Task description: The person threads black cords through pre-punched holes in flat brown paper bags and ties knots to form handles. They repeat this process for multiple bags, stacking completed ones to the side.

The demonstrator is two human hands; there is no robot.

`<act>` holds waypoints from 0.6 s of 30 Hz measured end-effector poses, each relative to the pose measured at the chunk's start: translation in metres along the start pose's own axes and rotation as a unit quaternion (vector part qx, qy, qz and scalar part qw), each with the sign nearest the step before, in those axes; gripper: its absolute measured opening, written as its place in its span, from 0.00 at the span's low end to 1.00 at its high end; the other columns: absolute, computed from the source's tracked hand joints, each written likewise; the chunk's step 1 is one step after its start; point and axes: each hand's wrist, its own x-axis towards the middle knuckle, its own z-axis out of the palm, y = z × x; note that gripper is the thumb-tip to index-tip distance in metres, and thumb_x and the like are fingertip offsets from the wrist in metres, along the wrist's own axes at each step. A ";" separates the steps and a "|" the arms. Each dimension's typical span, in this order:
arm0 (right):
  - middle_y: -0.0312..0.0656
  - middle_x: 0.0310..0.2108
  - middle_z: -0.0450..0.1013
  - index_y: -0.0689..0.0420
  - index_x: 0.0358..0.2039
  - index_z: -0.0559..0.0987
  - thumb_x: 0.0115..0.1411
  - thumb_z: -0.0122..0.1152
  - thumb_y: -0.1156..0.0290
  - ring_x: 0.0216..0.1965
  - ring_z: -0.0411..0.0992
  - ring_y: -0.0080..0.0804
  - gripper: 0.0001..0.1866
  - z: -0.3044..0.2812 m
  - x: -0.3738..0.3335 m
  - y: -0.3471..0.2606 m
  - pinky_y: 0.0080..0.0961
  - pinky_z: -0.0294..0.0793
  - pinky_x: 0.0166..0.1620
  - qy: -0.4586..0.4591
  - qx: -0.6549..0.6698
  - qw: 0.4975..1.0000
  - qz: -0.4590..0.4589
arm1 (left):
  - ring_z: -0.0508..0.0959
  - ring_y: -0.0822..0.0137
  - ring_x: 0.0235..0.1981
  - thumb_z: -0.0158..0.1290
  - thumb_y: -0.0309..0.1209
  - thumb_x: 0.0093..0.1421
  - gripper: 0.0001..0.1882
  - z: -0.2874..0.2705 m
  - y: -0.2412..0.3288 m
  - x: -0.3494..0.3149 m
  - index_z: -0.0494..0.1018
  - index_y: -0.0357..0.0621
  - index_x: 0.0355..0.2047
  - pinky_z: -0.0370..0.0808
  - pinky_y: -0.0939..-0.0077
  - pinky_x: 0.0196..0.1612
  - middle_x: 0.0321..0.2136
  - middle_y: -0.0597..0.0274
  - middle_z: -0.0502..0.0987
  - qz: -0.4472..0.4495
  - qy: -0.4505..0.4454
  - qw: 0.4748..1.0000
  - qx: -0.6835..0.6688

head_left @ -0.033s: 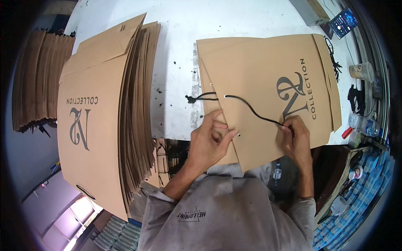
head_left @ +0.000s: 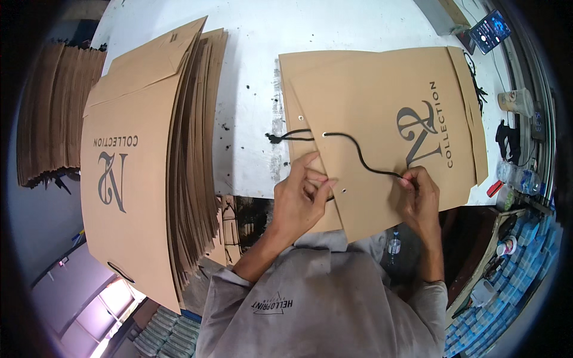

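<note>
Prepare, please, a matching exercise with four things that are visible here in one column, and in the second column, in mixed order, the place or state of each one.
Things:
1. Thin black cord
2. Person's bare left hand
3. Dark rectangular phone
4. Grey fabric shirt

Places or states:
A. Upper right of the picture, screen lit
B. Worn, at the lower middle
C. Pinched in the bare right hand
D. At the left edge of the flat brown paper bag with black print

Right pairs: 1-C; 2-D; 3-A; 4-B
</note>
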 end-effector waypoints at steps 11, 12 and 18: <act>0.47 0.37 0.80 0.68 0.44 0.75 0.66 0.59 0.85 0.39 0.82 0.30 0.07 0.048 0.007 -0.030 0.26 0.83 0.44 -0.050 0.430 0.898 0.076 | 0.76 0.80 0.20 0.64 0.24 0.61 0.23 0.013 -0.014 0.019 0.69 0.30 0.53 0.71 0.83 0.23 0.28 0.58 0.81 -0.020 -0.010 0.998 -0.059; 0.47 0.38 0.80 0.68 0.43 0.75 0.66 0.60 0.86 0.39 0.82 0.30 0.07 0.049 0.005 -0.032 0.26 0.83 0.44 -0.040 0.411 0.907 0.086 | 0.76 0.81 0.21 0.64 0.23 0.61 0.23 0.015 -0.015 0.020 0.69 0.30 0.54 0.71 0.84 0.24 0.29 0.60 0.81 -0.014 0.004 0.996 -0.088; 0.44 0.38 0.81 0.65 0.39 0.78 0.63 0.64 0.85 0.40 0.79 0.24 0.05 0.075 0.006 -0.037 0.22 0.79 0.44 0.023 0.368 0.929 -0.022 | 0.77 0.80 0.31 0.58 0.17 0.63 0.27 -0.005 -0.020 0.037 0.66 0.33 0.62 0.72 0.87 0.33 0.38 0.62 0.80 -0.062 -0.077 0.972 -0.212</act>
